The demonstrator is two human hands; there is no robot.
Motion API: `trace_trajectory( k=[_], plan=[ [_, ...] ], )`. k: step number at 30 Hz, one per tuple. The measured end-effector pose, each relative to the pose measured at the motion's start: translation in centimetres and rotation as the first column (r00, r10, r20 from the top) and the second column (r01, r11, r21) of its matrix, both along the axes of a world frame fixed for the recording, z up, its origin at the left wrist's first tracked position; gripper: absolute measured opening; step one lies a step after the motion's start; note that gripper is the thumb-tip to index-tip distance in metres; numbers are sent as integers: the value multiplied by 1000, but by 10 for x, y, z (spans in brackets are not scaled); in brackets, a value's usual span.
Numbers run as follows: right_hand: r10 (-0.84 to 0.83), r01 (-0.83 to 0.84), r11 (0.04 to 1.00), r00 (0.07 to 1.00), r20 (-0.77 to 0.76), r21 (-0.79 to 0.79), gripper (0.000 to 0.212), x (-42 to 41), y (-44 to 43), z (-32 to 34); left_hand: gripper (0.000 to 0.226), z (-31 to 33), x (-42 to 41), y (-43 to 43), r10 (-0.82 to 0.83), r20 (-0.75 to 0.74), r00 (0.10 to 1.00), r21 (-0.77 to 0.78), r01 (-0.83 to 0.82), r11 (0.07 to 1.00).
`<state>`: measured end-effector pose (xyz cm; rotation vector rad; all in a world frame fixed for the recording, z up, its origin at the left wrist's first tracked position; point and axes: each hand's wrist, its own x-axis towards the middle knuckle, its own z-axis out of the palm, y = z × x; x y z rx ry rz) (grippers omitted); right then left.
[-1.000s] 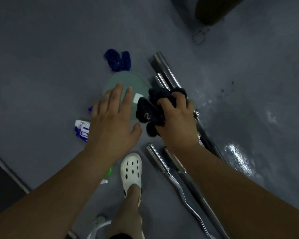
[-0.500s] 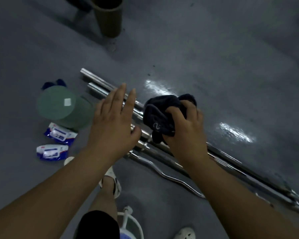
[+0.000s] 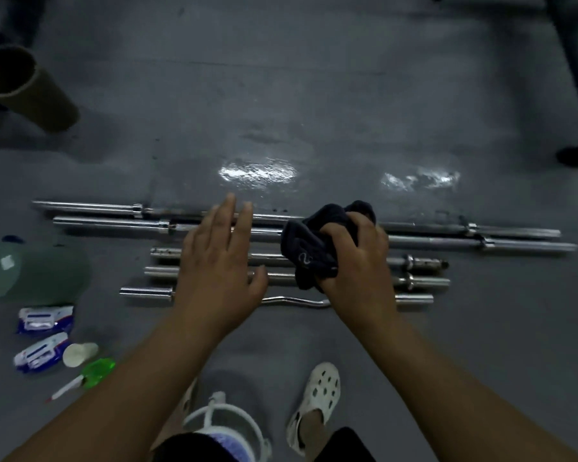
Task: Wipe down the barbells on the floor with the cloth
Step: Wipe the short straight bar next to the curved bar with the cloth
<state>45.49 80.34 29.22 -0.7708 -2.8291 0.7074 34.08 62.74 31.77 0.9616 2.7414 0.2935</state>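
Note:
Several chrome barbells lie side by side across the grey floor: two long bars (image 3: 107, 223) at the back, two shorter straight bars (image 3: 421, 281) in front of them, and a curl bar (image 3: 294, 301) nearest me. My right hand (image 3: 354, 265) grips a bunched dark cloth (image 3: 309, 251) and hovers over the middle of the bars. My left hand (image 3: 219, 261) is held flat with straight fingers above the bars, holding nothing. Both hands hide the bars' middle parts.
At left are a green lidded tub (image 3: 37, 271), two blue wipe packs (image 3: 44, 320), a paper cup (image 3: 79, 354) and a green spray bottle (image 3: 95, 371). A brown tube (image 3: 30, 95) lies far left. My white clogs (image 3: 317, 398) and a white frame (image 3: 227, 425) are below.
The view has swung round so the barbells now lie level across the floor. Both hands kept their poses, the right still holding the cloth; the tub and wipe packs shifted to the far left.

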Motion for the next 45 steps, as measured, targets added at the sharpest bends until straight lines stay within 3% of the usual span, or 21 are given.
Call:
trace_trajectory(
  k=[6,14,22,30,36,40,45],
  plan=[
    [-162,161,987,986,39,16,70,45,12,-5,92,-18,27,34,-177,85,981,14,176,984],
    [-434,425,900,894,111,97,67,94,-10,-9,90,-61,36,40,-436,195,879,29,439,898],
    [-531,525,847,828,182,85,69,142,-14,-23,92,-69,55,58,-516,195,834,27,522,853],
    [-524,533,846,834,176,-6,66,219,28,-62,90,-82,133,104,-504,188,843,-61,523,850],
    [-410,425,900,901,139,-98,66,286,94,-87,91,-97,217,166,-346,205,916,-73,367,927],
    [-338,359,926,927,161,-120,69,314,123,-95,91,-104,271,195,-281,251,926,-65,305,950],
    [-269,304,941,939,215,-147,58,335,139,-105,88,-110,298,207,-237,278,931,-57,263,963]
  ],
)
